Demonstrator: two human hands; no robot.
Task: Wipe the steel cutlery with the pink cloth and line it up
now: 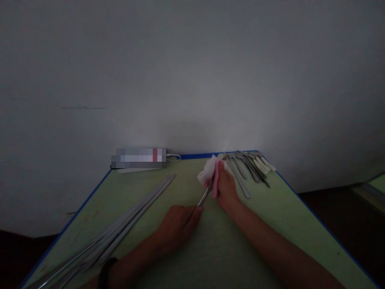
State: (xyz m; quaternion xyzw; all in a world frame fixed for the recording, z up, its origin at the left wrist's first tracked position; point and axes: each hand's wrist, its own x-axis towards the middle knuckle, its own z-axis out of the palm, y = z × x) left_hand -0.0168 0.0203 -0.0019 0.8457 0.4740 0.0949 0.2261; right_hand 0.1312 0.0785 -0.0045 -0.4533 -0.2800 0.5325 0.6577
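My left hand (177, 225) is closed around a utensil's (205, 196) handle; my right hand (226, 188) pinches a cloth (208, 171) around its upper end, near the tabletop's (210, 249) far edge.

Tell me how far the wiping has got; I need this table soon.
Hard to tell what is done. In hand: the left hand holds a metal utensil while the right hand rubs it with a cloth. Cutlery lies at the far right, long metal strips at left; which pile is wiped cannot be told.
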